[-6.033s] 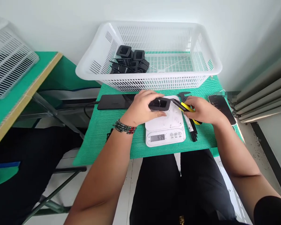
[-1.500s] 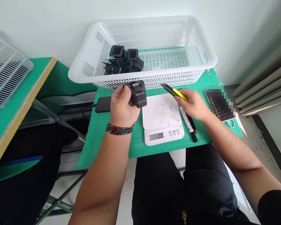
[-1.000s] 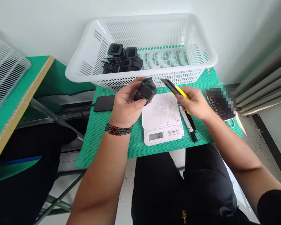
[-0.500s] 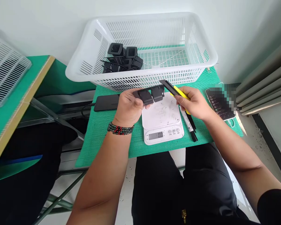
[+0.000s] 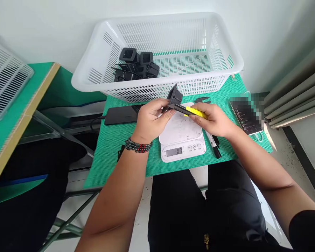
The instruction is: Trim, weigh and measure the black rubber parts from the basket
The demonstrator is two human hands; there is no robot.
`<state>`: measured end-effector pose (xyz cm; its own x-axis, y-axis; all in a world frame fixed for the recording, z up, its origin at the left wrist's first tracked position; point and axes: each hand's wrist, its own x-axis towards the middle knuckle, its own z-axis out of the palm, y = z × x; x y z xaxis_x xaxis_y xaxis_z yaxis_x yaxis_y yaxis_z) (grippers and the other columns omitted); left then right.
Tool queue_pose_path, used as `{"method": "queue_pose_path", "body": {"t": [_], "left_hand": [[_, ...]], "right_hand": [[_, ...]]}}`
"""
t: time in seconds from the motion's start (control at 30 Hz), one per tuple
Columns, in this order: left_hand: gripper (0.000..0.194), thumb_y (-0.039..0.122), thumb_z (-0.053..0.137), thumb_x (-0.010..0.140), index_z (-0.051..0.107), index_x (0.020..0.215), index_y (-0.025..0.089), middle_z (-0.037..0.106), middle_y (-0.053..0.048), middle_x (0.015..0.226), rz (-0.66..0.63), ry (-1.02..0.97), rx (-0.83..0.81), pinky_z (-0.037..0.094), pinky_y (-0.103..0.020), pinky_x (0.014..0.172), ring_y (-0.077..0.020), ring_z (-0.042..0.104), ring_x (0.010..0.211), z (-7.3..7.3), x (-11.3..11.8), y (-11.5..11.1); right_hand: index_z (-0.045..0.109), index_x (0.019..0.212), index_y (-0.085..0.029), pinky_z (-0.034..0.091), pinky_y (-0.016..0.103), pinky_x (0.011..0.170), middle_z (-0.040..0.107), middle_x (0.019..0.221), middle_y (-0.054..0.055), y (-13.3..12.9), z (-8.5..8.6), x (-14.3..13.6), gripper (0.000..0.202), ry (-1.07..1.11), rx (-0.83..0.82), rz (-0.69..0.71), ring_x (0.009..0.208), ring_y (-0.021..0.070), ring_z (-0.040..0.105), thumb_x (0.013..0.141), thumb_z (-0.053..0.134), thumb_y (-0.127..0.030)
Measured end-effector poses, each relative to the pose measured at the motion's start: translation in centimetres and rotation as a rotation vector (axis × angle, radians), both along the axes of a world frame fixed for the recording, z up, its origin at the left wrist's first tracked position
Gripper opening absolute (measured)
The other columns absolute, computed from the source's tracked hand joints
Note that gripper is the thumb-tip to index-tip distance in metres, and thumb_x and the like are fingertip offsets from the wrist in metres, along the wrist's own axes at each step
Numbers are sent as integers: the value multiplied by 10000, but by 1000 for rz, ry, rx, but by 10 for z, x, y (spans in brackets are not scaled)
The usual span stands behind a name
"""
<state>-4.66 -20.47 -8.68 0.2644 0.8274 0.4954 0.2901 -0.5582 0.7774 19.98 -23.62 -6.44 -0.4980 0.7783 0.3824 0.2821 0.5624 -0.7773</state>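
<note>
Above the white scale [image 5: 183, 131], my left hand [image 5: 153, 117] is closed on a black plastic part [image 5: 175, 95], which is tilted on edge. My right hand [image 5: 211, 120] grips a yellow and black utility knife [image 5: 195, 112]. Its blade end reaches left to the lower side of the part, beside my left thumb. The scale's display reads 0.0. Several similar black parts [image 5: 146, 58] lie in the left side of the white basket [image 5: 157, 84] behind my hands.
A black marker [image 5: 216, 151] lies right of the scale, and a phone [image 5: 245, 117] farther right. A dark flat device [image 5: 119, 115] with a cable is at left. Another basket [image 5: 5, 80] stands on the left table [image 5: 46, 78].
The black part has been turned on edge in my left hand. The knife has swung flatter, and its blade end has come down against the part.
</note>
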Motion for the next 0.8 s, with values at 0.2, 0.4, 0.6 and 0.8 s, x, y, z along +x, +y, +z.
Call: {"method": "queue_pose_path", "body": {"t": [0.2, 0.4, 0.6, 0.8], "left_hand": [[151, 379, 762, 946, 780, 929, 229, 807, -64, 1016, -106, 68, 67, 621, -414, 801, -229, 758, 933, 5, 0, -7], [113, 356, 846, 877, 805, 925, 262, 806, -59, 963, -224, -140, 32, 645, -373, 744, -222, 763, 860, 14, 5, -14], [216, 217, 908, 677, 782, 852, 202, 729, -21, 789, -58, -179, -75, 585, -327, 669, -184, 675, 719, 11, 2, -10], [209, 258, 906, 686, 780, 840, 195, 772, -30, 806, 27, -230, -112, 621, -337, 696, -200, 724, 738, 7, 5, -9]], "right_hand": [[673, 1017, -186, 410, 312, 698, 660, 840, 35, 6, -3, 3, 234, -34, -9, -187, 746, 180, 547, 1026, 569, -395], [546, 791, -216, 356, 322, 661, 552, 710, 6, 20, -4, 20, 256, 1, -55, -497, 679, 171, 464, 990, 593, -369], [620, 929, -201, 385, 316, 696, 586, 772, 9, 11, -2, 7, 264, 54, -89, -302, 736, 177, 516, 1002, 591, -453], [625, 925, -189, 369, 314, 686, 600, 781, 14, 8, -4, 3, 259, 34, -64, -287, 721, 167, 502, 1002, 580, -432]]}}
